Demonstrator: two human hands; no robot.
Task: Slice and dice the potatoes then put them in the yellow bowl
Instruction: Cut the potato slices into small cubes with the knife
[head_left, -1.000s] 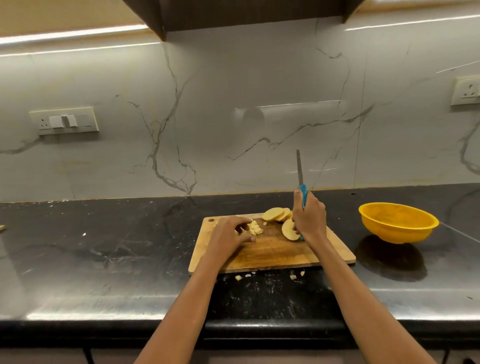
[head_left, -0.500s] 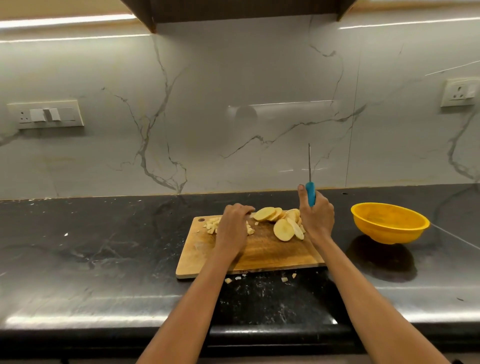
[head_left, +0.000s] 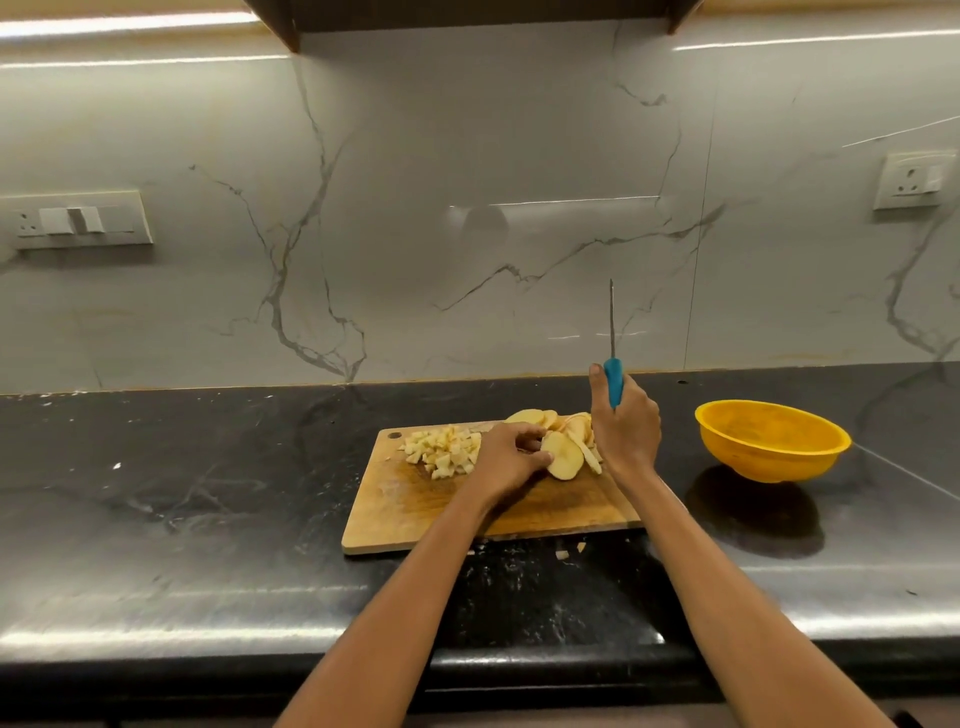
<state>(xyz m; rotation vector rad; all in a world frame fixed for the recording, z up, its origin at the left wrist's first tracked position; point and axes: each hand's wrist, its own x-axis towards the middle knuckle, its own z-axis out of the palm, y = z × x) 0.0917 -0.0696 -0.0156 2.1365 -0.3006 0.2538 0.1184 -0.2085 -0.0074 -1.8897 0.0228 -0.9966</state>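
Note:
A wooden cutting board (head_left: 545, 512) lies on the black counter. A heap of diced potato (head_left: 444, 451) sits at its back left. Potato slices (head_left: 563, 453) lean in a row at the back middle. My left hand (head_left: 511, 457) pinches the nearest slice between its fingers and thumb. My right hand (head_left: 626, 426) grips the blue handle of a knife (head_left: 613, 364) behind the slices, its blade pointing straight up. The yellow bowl (head_left: 771, 439) stands to the right of the board, and nothing shows inside it.
Two or three small potato bits (head_left: 569, 552) lie on the black counter (head_left: 208, 493) just in front of the board. A marble wall rises behind, with a switch plate (head_left: 78, 221) on the left and a socket (head_left: 911, 179) on the right.
My left hand has left the diced heap and moved right onto the slices, where it now pinches one. My right hand still holds the knife upright.

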